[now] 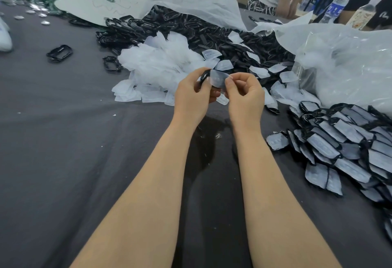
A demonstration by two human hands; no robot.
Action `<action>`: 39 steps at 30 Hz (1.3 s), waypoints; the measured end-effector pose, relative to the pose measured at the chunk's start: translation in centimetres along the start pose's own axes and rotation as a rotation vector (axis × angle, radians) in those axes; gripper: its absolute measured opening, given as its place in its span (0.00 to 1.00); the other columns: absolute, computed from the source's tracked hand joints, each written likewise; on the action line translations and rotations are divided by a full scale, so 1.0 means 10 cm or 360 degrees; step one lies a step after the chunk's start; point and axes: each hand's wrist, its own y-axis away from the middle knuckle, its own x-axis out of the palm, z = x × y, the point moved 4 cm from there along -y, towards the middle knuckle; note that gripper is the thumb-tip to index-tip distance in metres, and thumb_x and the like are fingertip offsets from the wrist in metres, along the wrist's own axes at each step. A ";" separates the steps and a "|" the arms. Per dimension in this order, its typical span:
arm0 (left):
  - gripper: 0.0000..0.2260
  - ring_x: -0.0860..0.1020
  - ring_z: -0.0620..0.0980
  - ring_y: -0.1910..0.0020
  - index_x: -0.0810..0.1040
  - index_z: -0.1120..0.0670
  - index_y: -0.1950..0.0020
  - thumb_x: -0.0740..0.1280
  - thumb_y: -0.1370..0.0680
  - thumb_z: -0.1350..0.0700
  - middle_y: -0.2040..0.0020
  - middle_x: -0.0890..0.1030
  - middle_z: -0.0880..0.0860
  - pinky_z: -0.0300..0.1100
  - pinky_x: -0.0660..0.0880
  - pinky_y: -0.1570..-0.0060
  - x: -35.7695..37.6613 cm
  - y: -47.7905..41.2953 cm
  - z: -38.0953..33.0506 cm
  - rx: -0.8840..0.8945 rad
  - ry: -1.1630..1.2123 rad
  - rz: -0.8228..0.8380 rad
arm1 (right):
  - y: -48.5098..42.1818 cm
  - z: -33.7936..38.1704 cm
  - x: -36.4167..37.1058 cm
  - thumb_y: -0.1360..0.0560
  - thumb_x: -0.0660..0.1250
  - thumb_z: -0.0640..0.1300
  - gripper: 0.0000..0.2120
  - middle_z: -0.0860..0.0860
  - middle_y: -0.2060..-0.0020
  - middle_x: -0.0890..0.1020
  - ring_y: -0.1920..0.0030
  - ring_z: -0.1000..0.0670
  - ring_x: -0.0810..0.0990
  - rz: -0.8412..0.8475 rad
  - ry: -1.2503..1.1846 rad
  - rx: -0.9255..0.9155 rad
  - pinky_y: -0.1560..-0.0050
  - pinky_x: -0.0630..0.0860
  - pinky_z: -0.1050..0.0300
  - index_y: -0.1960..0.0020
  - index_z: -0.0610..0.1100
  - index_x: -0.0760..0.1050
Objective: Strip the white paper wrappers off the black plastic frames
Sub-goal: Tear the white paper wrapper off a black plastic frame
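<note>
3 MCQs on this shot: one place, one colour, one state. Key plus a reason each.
1. Where does the stack of wrapped frames lie?
A) right side
B) far left
C) on a chair

2. Colour of the cloth?
A) red
B) dark grey
C) yellow

3. The right hand is:
A) lying flat
B) pinching the wrapper
C) holding a bottle

Key: 1 A, it sits by the right edge. 2 B, grey shows all round. 3 B, it pinches the wrapper's edge while the left hand grips the frame.
</note>
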 end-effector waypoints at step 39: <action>0.08 0.82 0.52 0.58 0.73 0.57 0.40 0.63 0.20 0.61 0.52 0.82 0.60 0.46 0.81 0.53 0.05 0.04 0.04 -0.0019 -0.0247 0.0003 | -0.05 -0.16 0.03 0.22 0.64 0.43 0.06 0.44 0.53 0.81 0.50 0.45 0.81 0.0020 -0.0004 0.0401 0.44 0.78 0.49 0.49 0.40 0.75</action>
